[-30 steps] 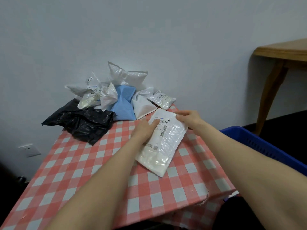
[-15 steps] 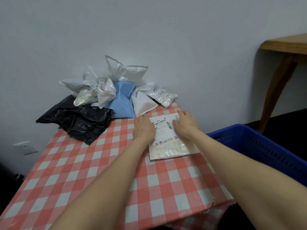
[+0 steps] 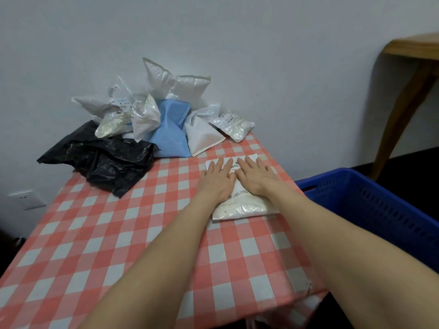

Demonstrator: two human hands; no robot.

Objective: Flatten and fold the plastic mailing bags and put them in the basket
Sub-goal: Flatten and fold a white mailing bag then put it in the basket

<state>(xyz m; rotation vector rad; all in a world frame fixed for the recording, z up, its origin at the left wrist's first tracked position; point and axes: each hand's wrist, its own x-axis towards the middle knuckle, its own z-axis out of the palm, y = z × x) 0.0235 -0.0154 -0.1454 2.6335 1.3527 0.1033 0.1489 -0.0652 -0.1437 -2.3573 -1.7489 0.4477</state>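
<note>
Left hand and right hand press flat on white mailing bag, fingers straight, slightly spread. Likely light, limp, slick; pinch 2 near corners to fold.

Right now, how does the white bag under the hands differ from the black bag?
The white bag lies flat, pressed by left hand and right hand; black bag lies crumpled, untouched. The white bag shows a barcode label; black bag shows none. Both rest on the tablecloth.
</note>
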